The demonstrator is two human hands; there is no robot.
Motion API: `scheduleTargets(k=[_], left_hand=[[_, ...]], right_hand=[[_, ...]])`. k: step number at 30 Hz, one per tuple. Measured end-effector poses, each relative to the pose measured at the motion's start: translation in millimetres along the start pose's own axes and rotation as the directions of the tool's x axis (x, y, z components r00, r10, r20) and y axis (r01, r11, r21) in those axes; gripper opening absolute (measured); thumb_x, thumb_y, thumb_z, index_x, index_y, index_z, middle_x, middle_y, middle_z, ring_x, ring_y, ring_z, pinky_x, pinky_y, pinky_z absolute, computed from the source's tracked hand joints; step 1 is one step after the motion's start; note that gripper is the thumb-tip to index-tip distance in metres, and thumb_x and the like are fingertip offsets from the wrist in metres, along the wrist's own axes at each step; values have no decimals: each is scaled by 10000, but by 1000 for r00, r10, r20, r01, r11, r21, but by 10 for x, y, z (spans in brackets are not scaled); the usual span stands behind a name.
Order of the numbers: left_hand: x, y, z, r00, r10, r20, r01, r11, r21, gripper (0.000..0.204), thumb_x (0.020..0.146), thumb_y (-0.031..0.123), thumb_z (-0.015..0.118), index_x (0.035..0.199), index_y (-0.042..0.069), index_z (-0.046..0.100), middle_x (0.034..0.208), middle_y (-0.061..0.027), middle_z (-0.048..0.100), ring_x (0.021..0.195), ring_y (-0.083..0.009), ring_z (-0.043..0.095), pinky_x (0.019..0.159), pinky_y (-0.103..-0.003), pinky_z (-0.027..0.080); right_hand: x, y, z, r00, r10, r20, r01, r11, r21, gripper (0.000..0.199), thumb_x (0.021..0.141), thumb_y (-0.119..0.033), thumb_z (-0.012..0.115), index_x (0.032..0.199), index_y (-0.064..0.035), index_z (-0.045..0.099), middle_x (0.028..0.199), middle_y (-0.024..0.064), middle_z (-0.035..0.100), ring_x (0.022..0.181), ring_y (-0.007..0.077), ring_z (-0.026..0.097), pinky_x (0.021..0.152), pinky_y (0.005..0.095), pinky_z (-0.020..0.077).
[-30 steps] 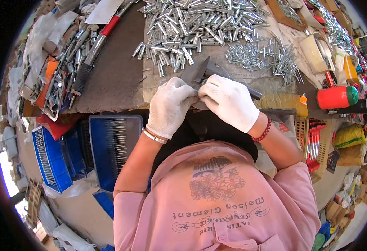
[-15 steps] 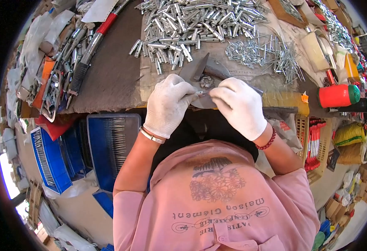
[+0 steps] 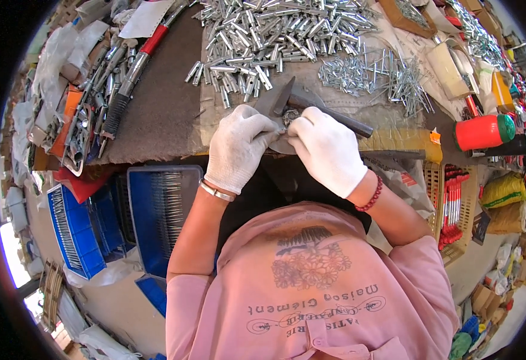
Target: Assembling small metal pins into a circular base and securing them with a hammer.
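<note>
My gloved left hand is closed in a pinch at the bench's near edge, on a small metal sleeve mostly covered by the fingers. Facing it, my gloved right hand is also pinched, its fingertips almost touching the left ones; what they hold is hidden. Just beyond the fingers lies a hammer, its dark handle pointing right, beside a small lumpy metal piece. Farther back is a heap of short metal sleeves. Small metal pins and longer pins lie right of it.
Metal tools with red and black grips crowd the bench's left side. Blue bins with rows of metal rods stand below left. At right are a metal scoop, a red-and-green cylinder and a beige crate.
My right hand has moved left, bringing its fingertips up to the left hand's. More of the hammer handle now shows. The left hand has barely moved.
</note>
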State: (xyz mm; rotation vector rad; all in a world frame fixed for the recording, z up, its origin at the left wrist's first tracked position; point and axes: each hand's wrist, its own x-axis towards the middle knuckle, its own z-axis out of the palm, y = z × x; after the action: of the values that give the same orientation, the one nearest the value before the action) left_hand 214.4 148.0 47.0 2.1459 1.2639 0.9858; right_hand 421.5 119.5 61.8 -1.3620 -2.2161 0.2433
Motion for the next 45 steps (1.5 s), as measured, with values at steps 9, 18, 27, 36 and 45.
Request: scheduleTargets(k=[9,18,27,36,45], left_hand=[[-50,-27,33,996,89,-4,-88,994,64,153,782,107,859,874,115,736,891,-84,646,860,-340,670,744,-444,545],[-91,-69,104,999,25,-27,-25,1000,-16,149,805,130,846,878,130,715,897,-66,636,875,-327,672,747,-441,547],[-100,-102,81,1000,-6,2,6,1000,-14,128,804,124,844,873,132,737,899,-82,641,867,-341,676,745,-448,547],[-63,-63,84,1000,-4,-20,5,1000,19,108,805,120,842,861,111,749,894,-95,648,869,-347,675,748,-456,551],[-47,-29,56,998,-49,37,50,999,-19,111,803,108,858,859,86,765,882,-102,653,857,-341,670,752,-443,542]], right_hand=[[261,150,-73,993,-55,103,59,997,-42,103,942,-119,710,1008,-87,638,974,107,616,877,337,692,740,441,575],[331,167,-176,984,-36,175,9,988,152,62,974,-107,669,1019,-70,646,1029,124,645,952,376,682,818,456,556],[331,107,-131,960,-94,264,91,996,24,81,958,-108,677,1020,-75,636,1010,129,629,923,369,693,752,469,575],[354,-58,-119,927,-219,305,300,920,-253,140,903,-134,721,994,-85,628,980,105,603,914,319,695,760,431,589],[34,410,-383,992,87,94,-60,963,-262,423,894,-113,758,1306,-101,664,1097,124,693,1040,343,681,918,439,563]])
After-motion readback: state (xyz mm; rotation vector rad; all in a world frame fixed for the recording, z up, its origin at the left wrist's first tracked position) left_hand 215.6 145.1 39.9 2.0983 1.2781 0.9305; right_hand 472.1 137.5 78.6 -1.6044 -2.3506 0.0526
